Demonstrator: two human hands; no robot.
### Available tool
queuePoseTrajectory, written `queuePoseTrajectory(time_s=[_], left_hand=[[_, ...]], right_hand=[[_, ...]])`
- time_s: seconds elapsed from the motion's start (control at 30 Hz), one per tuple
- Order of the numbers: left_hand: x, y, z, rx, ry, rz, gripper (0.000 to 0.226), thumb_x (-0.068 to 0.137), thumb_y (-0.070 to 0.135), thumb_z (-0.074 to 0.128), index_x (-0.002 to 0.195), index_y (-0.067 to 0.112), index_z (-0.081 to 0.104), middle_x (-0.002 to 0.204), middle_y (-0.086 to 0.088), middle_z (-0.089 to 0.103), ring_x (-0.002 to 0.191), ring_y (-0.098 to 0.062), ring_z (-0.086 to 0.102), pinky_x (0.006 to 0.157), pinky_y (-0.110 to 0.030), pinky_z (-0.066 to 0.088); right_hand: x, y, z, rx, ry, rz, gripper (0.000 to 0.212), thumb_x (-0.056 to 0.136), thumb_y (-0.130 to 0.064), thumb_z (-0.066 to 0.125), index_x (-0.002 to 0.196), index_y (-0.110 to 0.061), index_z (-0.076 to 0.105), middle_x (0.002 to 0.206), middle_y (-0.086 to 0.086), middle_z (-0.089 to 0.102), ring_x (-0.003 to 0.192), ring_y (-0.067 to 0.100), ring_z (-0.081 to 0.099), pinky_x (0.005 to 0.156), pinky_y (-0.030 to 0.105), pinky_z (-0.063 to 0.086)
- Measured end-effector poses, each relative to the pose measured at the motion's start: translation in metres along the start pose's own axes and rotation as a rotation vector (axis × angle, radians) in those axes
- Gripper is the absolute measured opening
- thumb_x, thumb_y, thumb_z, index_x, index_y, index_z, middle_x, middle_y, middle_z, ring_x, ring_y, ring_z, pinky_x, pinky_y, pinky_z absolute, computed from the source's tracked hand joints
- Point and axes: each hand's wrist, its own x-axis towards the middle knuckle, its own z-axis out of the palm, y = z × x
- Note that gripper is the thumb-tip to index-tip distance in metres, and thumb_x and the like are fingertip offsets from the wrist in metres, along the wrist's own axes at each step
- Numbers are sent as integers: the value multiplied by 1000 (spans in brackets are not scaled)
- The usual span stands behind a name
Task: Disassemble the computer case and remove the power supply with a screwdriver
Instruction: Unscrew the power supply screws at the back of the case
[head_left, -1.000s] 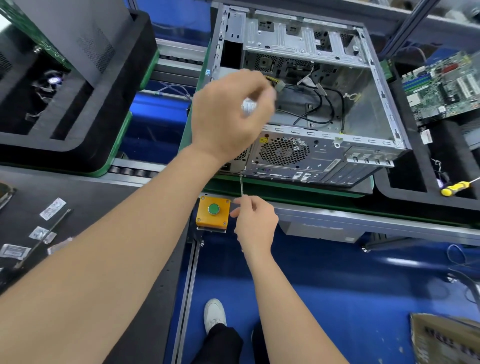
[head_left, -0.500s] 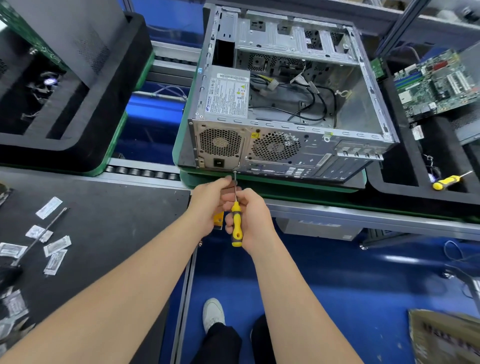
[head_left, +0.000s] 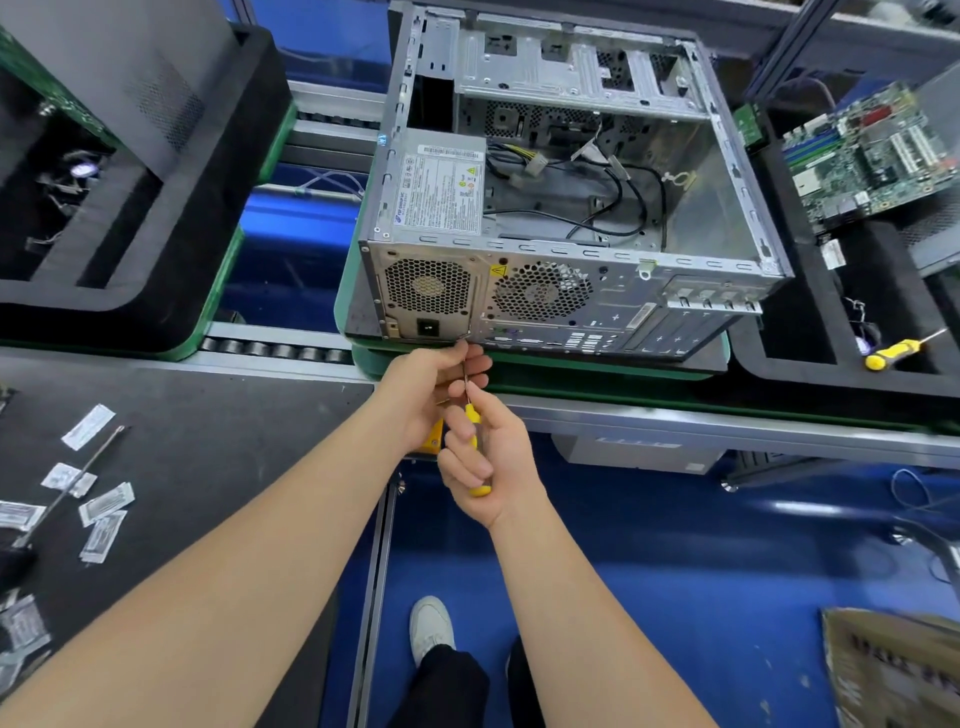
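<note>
Screwdriver (head_left: 471, 414) handle was gripped by right hand (head_left: 488, 462); shaft just ahead was pinched by left hand (head_left: 434, 387). Beyond both grips, tip was held against computer case (head_left: 675, 283) rear, at power supply (head_left: 441, 192) corner.

Power supply (head_left: 441, 192) sits in the case (head_left: 727, 228) — left rear corner.

I read the computer case (head_left: 613, 306) as bare, dull-grey sheet metal, perforated at the fan grilles. The metal power supply (head_left: 441, 141) carries a pale paper label (head_left: 441, 197). The screwdriver (head_left: 471, 414) has a glossy yellow plastic handle and a thin metal shaft. The black foam tray (head_left: 156, 270) looks matt; the blue floor (head_left: 675, 571) shines.
</note>
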Motion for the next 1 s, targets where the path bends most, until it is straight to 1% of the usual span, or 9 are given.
queuePoseTrajectory(time_s=[0.17,0.27,0.33,0.37,0.47,0.67,0.83,0.93,1.0], left_hand=[[1,0,-11,-80,-21,8,24,96,19,52,101,7,73,104,-13,78,87,-24,77,82,-38,55],[1,-1,-10,-86,-51,6,22,96,20,55,102,8,73,106,-12,77,89,-23,77,80,-39,55],[1,-2,-7,-94,-46,6,20,97,23,58,101,10,73,105,-11,78,91,-23,77,78,-38,56],[1,-2,-5,-100,-37,6,19,98,24,59,100,10,73,104,-10,78,92,-23,77,78,-38,56],[1,-7,0,-114,-10,15,17,100,25,61,101,13,72,100,-7,79,96,-21,74,76,-36,55],[1,-12,2,-190,-20,-11,15,100,24,62,105,13,70,97,-5,79,90,-19,76,73,-37,57],[2,-15,2,-224,-13,4,19,100,22,63,112,9,68,99,-7,78,90,-21,77,63,-34,61],[2,-15,4,-258,-8,-6,18,100,21,62,111,8,68,96,-7,79,87,-21,77,59,-36,61],[2,-15,4,-253,-8,-9,16,99,22,62,108,10,69,95,-6,79,87,-19,77,63,-36,61]], right_hand=[[1,0,2,-720,319,-292,28,108,-26,52,96,-12,73,64,11,60,39,21,48,39,27,38],[-1,3,9,-1298,536,-516,29,106,-28,51,84,-18,67,64,2,67,48,21,62,51,32,51],[-1,5,12,-1601,687,-596,29,106,-29,53,82,-20,65,68,-2,66,61,18,60,57,26,42],[-1,6,13,-1682,744,-611,28,106,-29,53,83,-19,66,71,0,67,65,19,58,57,30,37],[1,6,14,-1751,803,-623,26,106,-28,53,87,-17,68,75,2,68,68,21,55,59,32,32],[0,7,12,-1677,809,-645,24,104,-30,56,87,-19,69,71,-4,61,67,18,45,60,32,32],[2,7,8,-1631,780,-651,23,104,-32,58,86,-22,70,69,-4,66,62,13,50,55,31,31],[0,4,6,-1537,671,-621,27,102,-33,59,80,-21,69,62,-1,66,57,17,61,55,29,44],[-1,-2,5,-1291,549,-501,26,99,-29,58,79,-20,71,60,2,68,50,20,64,52,29,51]])
